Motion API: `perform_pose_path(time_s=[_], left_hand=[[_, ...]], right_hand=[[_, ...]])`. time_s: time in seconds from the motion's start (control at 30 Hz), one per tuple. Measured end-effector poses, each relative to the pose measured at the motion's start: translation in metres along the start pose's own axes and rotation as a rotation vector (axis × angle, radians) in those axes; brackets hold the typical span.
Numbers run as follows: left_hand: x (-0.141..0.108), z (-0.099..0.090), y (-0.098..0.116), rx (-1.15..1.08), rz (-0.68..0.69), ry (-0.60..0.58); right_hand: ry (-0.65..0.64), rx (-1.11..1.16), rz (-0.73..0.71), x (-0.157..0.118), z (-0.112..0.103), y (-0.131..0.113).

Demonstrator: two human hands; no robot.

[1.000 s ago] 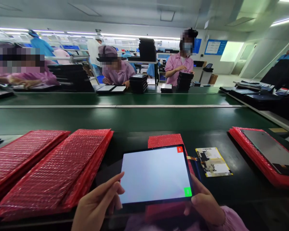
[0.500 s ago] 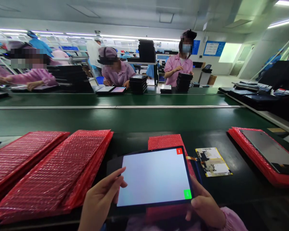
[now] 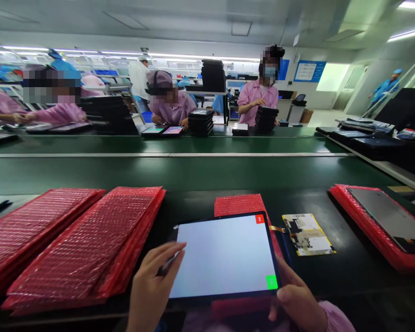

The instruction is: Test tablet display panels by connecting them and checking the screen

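Currently, the right hand [image 3: 299,295] pinches one edge of the lit display [image 3: 224,258], just to its left; the left hand [image 3: 151,283] curls at the opposite edge, grip unclear. Steady support should spare the ribbon cable [image 3: 277,228] beyond the right hand.

Glossy tablet [image 3: 224,256], bumpy plastic wrap [image 3: 86,244].

This is an electronics factory floor. A long green bench [image 3: 200,173] stretches from side to side, with people in pink smocks [image 3: 257,94] along its far edge, next to stacked black devices [image 3: 265,121]. Nearer lie red bubble-wrap sleeves [image 3: 86,244] and a flat electronic part [image 3: 310,237] with a ribbon cable [image 3: 277,228]. Beyond, workers in blue [image 3: 383,87] and white [image 3: 138,79] stand, with long strip lights [image 3: 180,56] overhead and a blue notice board [image 3: 309,71].
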State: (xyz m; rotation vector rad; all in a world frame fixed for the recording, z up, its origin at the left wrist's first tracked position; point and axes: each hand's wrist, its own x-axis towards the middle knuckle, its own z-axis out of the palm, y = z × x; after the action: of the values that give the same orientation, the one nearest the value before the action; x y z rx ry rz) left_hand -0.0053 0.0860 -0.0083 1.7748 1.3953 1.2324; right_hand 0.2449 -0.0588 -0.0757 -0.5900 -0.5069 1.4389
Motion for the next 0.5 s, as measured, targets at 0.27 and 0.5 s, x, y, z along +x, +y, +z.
perform_pose_path(time_s=[0.27, 0.5], left_hand=[[-0.003, 0.029, -0.017, -0.656, -0.547, -0.202], [-0.014, 0.056, -0.027, -0.757, -0.585, -0.190]], right_hand=[[0.108, -0.306, -0.017, -0.019, -0.010, -0.022], [0.113, -1.473, -0.615, 0.018, 0.000, -0.026]])
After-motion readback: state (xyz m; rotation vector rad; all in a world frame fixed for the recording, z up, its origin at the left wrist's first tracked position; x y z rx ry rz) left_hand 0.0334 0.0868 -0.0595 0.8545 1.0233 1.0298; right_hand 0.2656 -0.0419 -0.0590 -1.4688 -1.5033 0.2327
